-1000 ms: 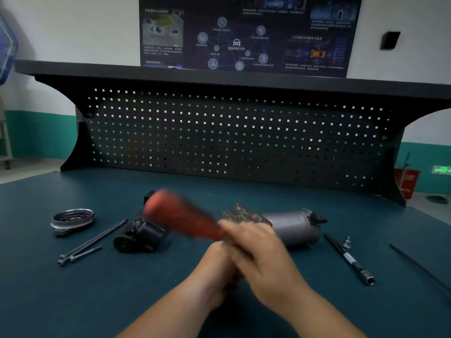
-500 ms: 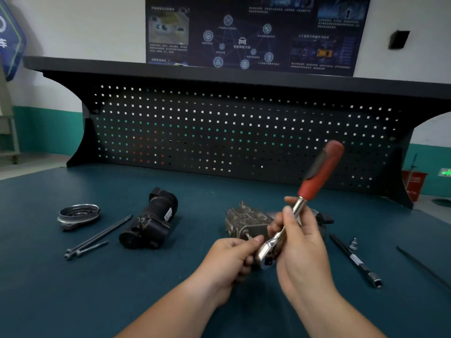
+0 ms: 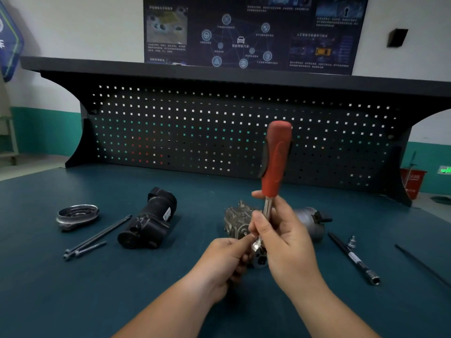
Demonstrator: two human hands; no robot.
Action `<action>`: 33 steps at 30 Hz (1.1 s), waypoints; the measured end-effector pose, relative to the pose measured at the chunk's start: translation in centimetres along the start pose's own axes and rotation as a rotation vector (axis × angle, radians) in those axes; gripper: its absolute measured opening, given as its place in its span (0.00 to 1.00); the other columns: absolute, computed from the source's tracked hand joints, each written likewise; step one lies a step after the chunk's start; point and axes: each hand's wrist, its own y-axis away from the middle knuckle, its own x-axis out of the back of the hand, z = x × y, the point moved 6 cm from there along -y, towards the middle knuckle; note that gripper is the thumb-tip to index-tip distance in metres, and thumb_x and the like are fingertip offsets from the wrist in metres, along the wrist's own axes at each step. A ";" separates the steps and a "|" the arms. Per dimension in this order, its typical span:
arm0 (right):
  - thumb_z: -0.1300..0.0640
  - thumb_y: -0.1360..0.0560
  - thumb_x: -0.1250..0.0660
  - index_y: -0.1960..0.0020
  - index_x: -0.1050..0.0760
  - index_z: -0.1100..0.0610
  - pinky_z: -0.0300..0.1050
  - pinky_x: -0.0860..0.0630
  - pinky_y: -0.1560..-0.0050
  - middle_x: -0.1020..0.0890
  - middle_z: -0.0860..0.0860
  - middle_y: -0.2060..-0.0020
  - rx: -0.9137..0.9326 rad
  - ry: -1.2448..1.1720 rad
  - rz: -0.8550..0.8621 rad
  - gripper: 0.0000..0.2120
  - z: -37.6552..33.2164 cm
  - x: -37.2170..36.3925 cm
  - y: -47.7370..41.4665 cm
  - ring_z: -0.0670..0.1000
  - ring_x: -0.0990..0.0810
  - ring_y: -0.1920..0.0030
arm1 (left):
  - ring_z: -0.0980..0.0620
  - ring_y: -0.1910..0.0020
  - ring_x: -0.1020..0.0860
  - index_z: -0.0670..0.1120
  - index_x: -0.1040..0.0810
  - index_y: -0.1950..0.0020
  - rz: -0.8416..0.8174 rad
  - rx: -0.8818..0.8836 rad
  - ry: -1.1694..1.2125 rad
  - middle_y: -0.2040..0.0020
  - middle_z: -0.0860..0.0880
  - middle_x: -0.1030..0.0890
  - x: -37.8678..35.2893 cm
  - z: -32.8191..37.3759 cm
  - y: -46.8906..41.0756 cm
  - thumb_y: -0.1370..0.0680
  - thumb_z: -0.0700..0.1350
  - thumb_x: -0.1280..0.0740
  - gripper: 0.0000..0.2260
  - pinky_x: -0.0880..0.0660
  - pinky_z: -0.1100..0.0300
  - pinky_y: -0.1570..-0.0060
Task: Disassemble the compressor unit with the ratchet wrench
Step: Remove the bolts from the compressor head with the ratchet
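- The ratchet wrench [image 3: 277, 162] is held nearly upright above the near middle of the workbench top [image 3: 73, 289], its red handle pointing up and its chrome head low between the two hands.
- The right hand [image 3: 285, 242] has its fingers and thumb curled round the bare metal shank just below the red grip.
- The left hand [image 3: 224, 259] reaches in from the left, its thumb and forefinger pinched together at the wrench's head; whether a small part sits between them cannot be told.
- The compressor unit [image 3: 238, 219] lies on the bench just beyond the hands. Its grey cast end shows to the left of the wrench and its silver cylindrical body to the right, partly hidden by the right hand.
- To the left lies a black cylindrical housing [image 3: 148, 220] on its side.
- Left of that are two long bolts [image 3: 97, 236] side by side.
- A round metal cover [image 3: 78, 215] lies furthest left.
- To the right lies an extension bar [image 3: 353, 258], with a small socket [image 3: 351, 241] standing just beside it.
- A thin dark rod [image 3: 422, 264] lies near the right edge.
- A black pegboard [image 3: 195, 130] backs the bench at the far side.
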 end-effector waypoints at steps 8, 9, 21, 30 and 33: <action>0.66 0.23 0.39 0.46 0.24 0.51 0.31 0.28 0.62 0.25 0.44 0.71 -0.010 -0.015 0.030 0.13 0.4 0.2 0.1 0.39 0.26 0.67 | 0.59 0.81 0.39 0.49 0.33 0.81 -0.016 -0.043 0.007 0.79 0.54 0.34 -0.1 0.1 -0.3 0.24 0.48 0.34 0.25 0.44 0.67 0.80; 0.65 0.23 0.39 0.47 0.24 0.51 0.32 0.27 0.62 0.25 0.44 0.72 -0.034 -0.059 0.088 0.12 0.7 0.4 0.1 0.40 0.26 0.68 | 0.59 0.81 0.40 0.49 0.32 0.81 -0.018 -0.044 0.017 0.79 0.54 0.34 -0.1 0.1 -0.3 0.24 0.47 0.34 0.25 0.44 0.68 0.80; 0.63 0.20 0.41 0.51 0.27 0.51 0.36 0.26 0.62 0.27 0.43 0.74 -0.191 -0.314 0.296 0.09 2.1 2.2 -0.4 0.41 0.28 0.71 | 0.58 0.80 0.39 0.49 0.31 0.79 -0.048 -0.040 0.042 0.78 0.54 0.34 -0.4 -0.1 -0.5 0.24 0.49 0.34 0.23 0.46 0.67 0.79; 0.60 0.26 0.36 0.50 0.24 0.45 0.29 0.30 0.58 0.20 0.38 0.64 0.152 0.217 -0.101 0.11 -0.2 -1.5 1.0 0.37 0.23 0.62 | 0.51 0.70 0.32 0.48 0.24 0.71 -0.026 -0.079 -0.018 0.69 0.45 0.28 -0.2 0.1 -0.2 0.29 0.45 0.34 0.10 0.36 0.60 0.69; 0.63 0.21 0.39 0.54 0.26 0.48 0.32 0.28 0.65 0.25 0.44 0.72 -0.101 -0.170 0.227 0.11 1.4 1.0 0.5 0.39 0.27 0.70 | 0.59 0.82 0.41 0.48 0.32 0.81 -0.017 -0.018 -0.006 0.80 0.54 0.35 0.0 -0.1 -0.5 0.24 0.45 0.33 0.24 0.47 0.68 0.81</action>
